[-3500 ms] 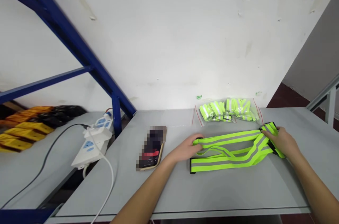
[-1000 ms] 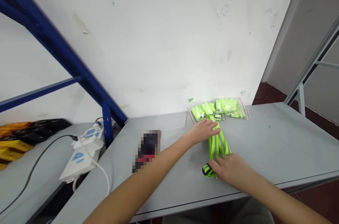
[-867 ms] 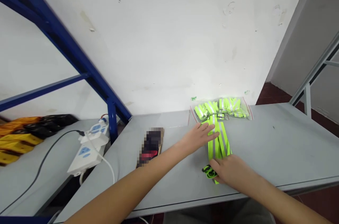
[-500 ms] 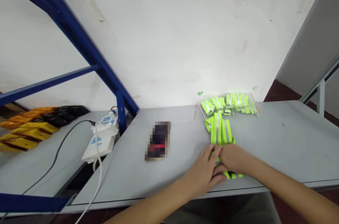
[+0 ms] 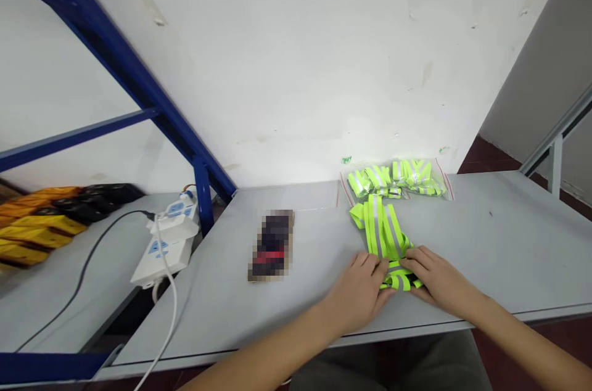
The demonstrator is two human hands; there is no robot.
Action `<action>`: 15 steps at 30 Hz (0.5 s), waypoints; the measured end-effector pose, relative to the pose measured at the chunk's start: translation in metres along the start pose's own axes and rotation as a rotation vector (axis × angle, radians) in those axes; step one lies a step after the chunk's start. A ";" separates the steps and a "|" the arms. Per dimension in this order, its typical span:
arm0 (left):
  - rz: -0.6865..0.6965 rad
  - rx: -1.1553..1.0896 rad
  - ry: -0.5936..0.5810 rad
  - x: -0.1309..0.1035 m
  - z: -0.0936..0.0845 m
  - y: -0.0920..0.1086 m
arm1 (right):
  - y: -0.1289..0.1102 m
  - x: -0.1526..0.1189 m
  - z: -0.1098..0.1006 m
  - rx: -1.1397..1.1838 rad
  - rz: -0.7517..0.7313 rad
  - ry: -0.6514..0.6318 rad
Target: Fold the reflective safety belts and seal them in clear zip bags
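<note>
A neon-yellow reflective strap (image 5: 383,227) with grey stripes lies on the grey table, its near end folded into a bundle. My left hand (image 5: 358,292) grips the left side of that folded end, thumb at the near edge. On the right side, my right hand (image 5: 437,283) holds the same bundle between fingers and thumb. The strap's far end stretches toward the wall in loose loops. Just beyond it are clear zip bags (image 5: 419,178) packed with similar neon straps, lying against the wall.
A blurred-out phone-like object (image 5: 272,246) lies left on the grey table (image 5: 490,255). White power strips (image 5: 169,243) with cables stand by the blue metal frame (image 5: 171,126). Yellow, orange and black packets (image 5: 50,227) rest at far left. A white wall closes off the back.
My right hand has moved right, away from my left. The strap's loose near ends are now folded up into a compact bundle between both hands.
</note>
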State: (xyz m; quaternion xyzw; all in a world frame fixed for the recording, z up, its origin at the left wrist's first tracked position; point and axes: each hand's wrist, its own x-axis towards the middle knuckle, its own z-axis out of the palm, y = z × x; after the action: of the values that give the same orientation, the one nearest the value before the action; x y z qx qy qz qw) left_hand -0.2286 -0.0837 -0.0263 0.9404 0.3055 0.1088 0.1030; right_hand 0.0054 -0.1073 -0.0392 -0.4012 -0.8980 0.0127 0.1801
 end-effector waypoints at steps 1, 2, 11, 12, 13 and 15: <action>0.033 -0.010 0.004 0.002 0.001 -0.003 | 0.001 0.003 0.001 -0.001 0.005 0.004; 0.050 -0.032 0.010 0.004 0.002 -0.006 | 0.003 0.007 0.001 0.007 0.016 0.008; -0.395 -0.389 0.078 0.015 -0.001 -0.014 | 0.008 0.042 0.008 -0.062 0.315 -0.034; -0.428 -0.389 0.068 0.017 -0.001 -0.014 | 0.006 0.042 0.011 -0.113 0.288 -0.006; -0.453 -0.372 0.049 0.018 -0.001 -0.014 | 0.004 0.041 0.013 -0.154 0.252 0.024; -0.486 -0.294 -0.014 0.021 -0.001 -0.014 | 0.001 0.037 0.016 -0.190 0.156 0.056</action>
State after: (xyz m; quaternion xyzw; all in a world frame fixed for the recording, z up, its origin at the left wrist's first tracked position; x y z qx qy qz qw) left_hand -0.2201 -0.0598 -0.0256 0.8153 0.5020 0.1177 0.2633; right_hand -0.0224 -0.0781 -0.0427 -0.4853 -0.8559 -0.0695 0.1647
